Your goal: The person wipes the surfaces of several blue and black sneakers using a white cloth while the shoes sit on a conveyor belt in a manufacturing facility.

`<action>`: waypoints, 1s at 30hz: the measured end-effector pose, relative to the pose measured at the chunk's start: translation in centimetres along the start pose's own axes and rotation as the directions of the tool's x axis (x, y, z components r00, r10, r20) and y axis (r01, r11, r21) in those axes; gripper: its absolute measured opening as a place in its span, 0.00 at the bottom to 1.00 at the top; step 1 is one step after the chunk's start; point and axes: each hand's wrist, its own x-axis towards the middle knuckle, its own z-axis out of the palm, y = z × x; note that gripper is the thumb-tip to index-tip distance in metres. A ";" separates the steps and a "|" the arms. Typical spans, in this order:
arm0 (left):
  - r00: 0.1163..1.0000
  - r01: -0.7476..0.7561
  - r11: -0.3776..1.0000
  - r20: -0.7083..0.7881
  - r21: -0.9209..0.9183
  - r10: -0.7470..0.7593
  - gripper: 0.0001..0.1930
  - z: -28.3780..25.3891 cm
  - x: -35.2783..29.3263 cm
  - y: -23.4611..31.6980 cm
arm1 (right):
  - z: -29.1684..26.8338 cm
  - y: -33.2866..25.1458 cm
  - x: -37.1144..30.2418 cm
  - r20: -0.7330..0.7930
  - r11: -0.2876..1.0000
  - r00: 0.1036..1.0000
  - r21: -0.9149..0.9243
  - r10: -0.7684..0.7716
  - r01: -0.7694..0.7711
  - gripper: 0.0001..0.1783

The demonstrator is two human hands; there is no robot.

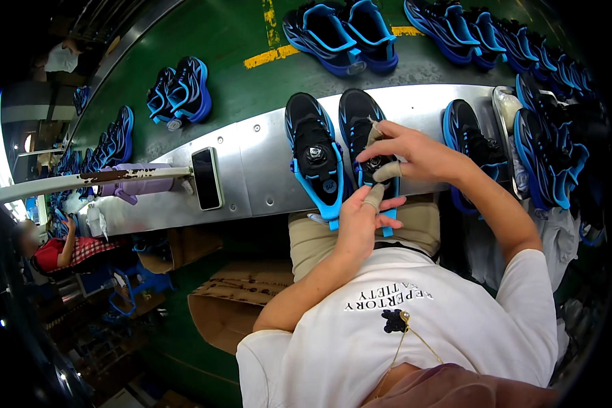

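A black and blue sneaker (360,112) lies on the metal ledge in front of me, toe pointing away, with a round dial on its tongue. My right hand (415,155) curls over this dial, thumb and fingers bent around it, partly hiding it. At the heel opening, my left hand (360,224) pinches the shoe's collar or tongue; its outer fingers stretch past the blue heel loop. Tan coverings wrap some fingertips on both hands. Just left sits the matching sneaker (309,126), its dial and insole visible, touched by neither hand.
A phone (207,178) and a lilac bottle (136,178) are on the metal ledge (258,163) at left, near a pale metal bar (68,185). More sneakers (472,146) stand at right and on the green surface (238,88) beyond. Below is a cardboard box (231,299); a person (68,255) sits far left.
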 end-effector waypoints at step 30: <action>0.703 -0.463 0.061 0.325 0.884 0.633 0.13 -6.0 3.6 8.1 | 3.1 4.4 7.9 -0.317 0.952 0.948 -0.282 0.026 -0.120 0.19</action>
